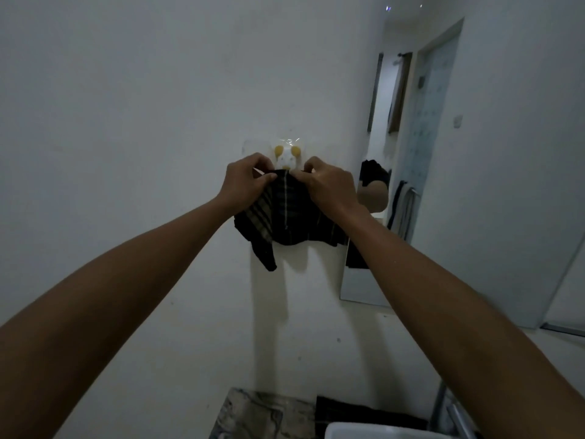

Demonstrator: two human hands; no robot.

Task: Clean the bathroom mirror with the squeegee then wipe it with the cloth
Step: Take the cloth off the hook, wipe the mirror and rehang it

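Both arms bare, stretched forward and upward, converging toward the middle of the view. Left hand (245,182) — back of hand toward the camera, fingers curled, thumb pressed against the fingertips in a pinch on the top edge of the dark striped cloth (285,217). Right hand (326,185) just beside it, knuckles up, fingers bent and pinching the same edge. Wrists roughly level, hands close together but apart — forearms spread wide toward the lower corners.
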